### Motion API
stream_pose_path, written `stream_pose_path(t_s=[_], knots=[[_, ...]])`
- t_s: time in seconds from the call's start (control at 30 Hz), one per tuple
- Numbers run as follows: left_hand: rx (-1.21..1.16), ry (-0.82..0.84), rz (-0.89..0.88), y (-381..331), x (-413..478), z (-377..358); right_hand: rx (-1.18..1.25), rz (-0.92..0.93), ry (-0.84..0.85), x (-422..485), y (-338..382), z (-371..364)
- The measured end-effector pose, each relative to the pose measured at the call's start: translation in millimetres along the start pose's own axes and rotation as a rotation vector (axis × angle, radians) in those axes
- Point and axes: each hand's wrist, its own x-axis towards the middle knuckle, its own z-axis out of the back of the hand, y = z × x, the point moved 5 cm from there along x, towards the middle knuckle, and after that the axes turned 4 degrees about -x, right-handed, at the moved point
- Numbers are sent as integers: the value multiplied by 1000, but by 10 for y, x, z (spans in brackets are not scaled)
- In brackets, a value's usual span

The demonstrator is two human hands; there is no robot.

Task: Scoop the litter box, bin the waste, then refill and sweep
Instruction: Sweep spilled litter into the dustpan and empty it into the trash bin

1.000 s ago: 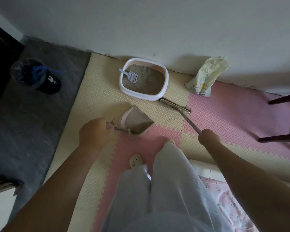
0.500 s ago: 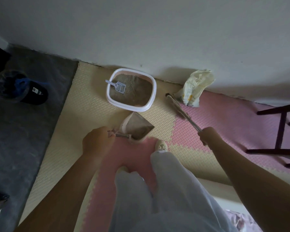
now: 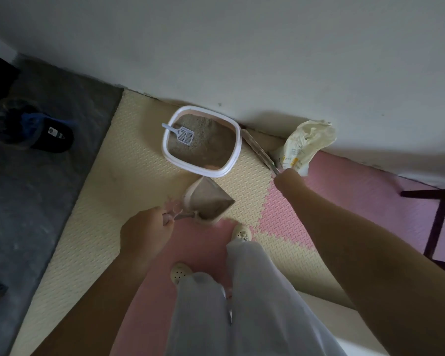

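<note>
A white-rimmed litter box full of grey-brown litter stands on the cream mat by the wall. A pale slotted scoop lies in it at the left. My left hand grips the handle of a dustpan that sits just in front of the box with litter inside. My right hand grips the handle of a broom, whose head reaches the wall corner between the box and a crumpled cream litter bag.
A lined bin stands on the grey floor at far left. Cream and pink foam mats cover the floor here. Dark chair legs stand at the right. My feet in pale perforated shoes are right behind the dustpan.
The broom head has swung from in front of the box to the wall side, right of the box. My right hand reached forward with it. The dustpan stays put.
</note>
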Motion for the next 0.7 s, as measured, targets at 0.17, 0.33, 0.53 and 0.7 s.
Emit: stream_pose_path(t_s=[0.17,0.33,0.53,0.7], knots=[[33,11,-16,-25,39,2,-206,27,11,124,279,6],[48,46,-52,107,41,76,-410,15,28,187,82,219],[116,59,-127,398,15,159,-547,-7,12,2,-186,188],[121,55,-158,633,0,229,-681,17,10,-355,-375,-263]])
